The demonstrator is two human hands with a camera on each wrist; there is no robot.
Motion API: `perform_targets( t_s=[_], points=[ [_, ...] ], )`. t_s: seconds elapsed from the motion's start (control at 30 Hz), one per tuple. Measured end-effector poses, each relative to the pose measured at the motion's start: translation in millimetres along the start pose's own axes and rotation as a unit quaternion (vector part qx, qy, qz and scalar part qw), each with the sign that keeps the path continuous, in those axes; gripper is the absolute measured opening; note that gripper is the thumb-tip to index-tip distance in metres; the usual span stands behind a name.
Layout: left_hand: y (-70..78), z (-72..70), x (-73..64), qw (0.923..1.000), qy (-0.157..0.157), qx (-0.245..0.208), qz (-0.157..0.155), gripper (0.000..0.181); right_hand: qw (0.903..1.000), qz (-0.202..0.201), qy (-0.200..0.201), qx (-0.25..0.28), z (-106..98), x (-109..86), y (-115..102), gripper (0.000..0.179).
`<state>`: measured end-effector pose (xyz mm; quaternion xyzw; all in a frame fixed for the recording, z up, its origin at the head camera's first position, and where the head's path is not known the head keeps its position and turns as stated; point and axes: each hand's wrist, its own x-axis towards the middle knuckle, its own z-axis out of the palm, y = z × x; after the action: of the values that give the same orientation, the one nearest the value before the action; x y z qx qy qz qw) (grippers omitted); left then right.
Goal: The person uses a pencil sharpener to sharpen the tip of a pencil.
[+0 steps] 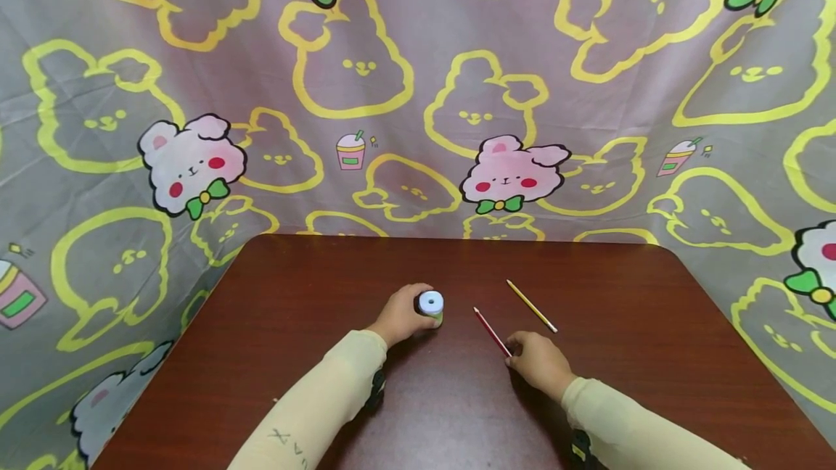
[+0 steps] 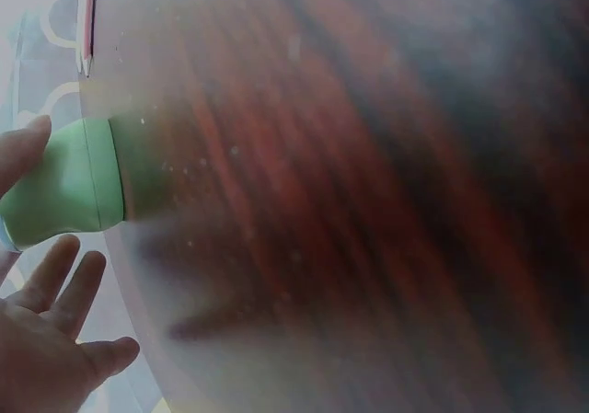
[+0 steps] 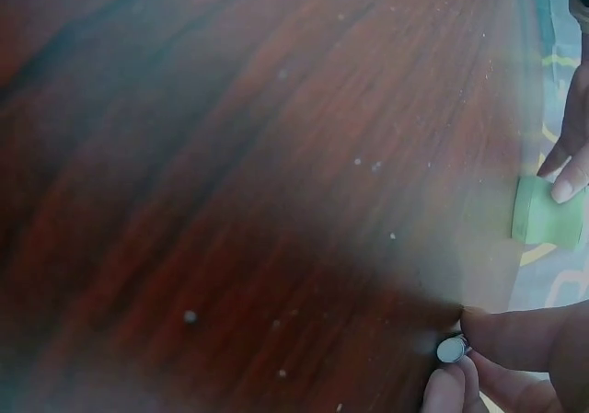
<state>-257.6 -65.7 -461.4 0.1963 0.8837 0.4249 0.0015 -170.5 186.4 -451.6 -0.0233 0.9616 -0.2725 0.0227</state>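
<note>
My left hand point(image 1: 401, 316) grips a small green pencil sharpener point(image 1: 431, 302) by its sides. It stands upright on the table, and its pale blue top has a dark hole in the middle. From the left wrist, the sharpener's green body point(image 2: 69, 183) shows between the thumb and the fingers. To the right, my right hand point(image 1: 541, 363) pinches a red pencil point(image 1: 491, 332) near its blunt end, the point aimed away and to the left. The right wrist view shows the pencil's round white end point(image 3: 451, 349) between thumb and fingers, low over the table.
A yellow pencil point(image 1: 531, 305) lies slantwise on the brown wooden table point(image 1: 313, 274), beyond the right hand. Behind the table and along both sides hangs a grey cloth point(image 1: 405, 42) printed with yellow outlines and pink rabbits.
</note>
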Motion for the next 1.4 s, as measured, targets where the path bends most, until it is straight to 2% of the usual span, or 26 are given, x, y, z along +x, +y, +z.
perform_targets(
  t_s=[0.43,0.57,0.8,1.07,1.27,1.4],
  points=[
    [-0.1,-2.3,-3.6,0.9995,-0.005,-0.021,-0.021,0.050,0.9999,-0.008,-0.008,0.003,-0.2,2.7,-3.3,0.020],
    [-1.3,-1.5,-5.2,0.9998,-0.009,-0.011,-0.017,0.048,0.9999,-0.006,-0.014,0.005,0.1,2.5,-3.0,0.020],
    [2.1,-5.0,-5.9,0.9999,0.000,0.010,0.009,0.048,0.9999,-0.003,-0.011,-0.005,0.3,2.9,-0.5,0.019],
    [4.4,-12.0,-7.4,0.9991,0.019,0.030,0.022,0.050,0.9990,0.005,0.000,0.045,-5.7,5.0,2.3,0.019],
    [3.9,-17.9,-8.9,0.9990,0.024,0.034,0.017,0.050,0.9980,0.010,0.010,0.061,-12.4,6.1,4.7,0.018],
    [6.5,-21.0,-10.1,0.9992,0.028,0.023,0.012,0.050,0.9976,-0.001,0.023,0.065,-17.9,7.9,7.3,0.019]
  ],
)
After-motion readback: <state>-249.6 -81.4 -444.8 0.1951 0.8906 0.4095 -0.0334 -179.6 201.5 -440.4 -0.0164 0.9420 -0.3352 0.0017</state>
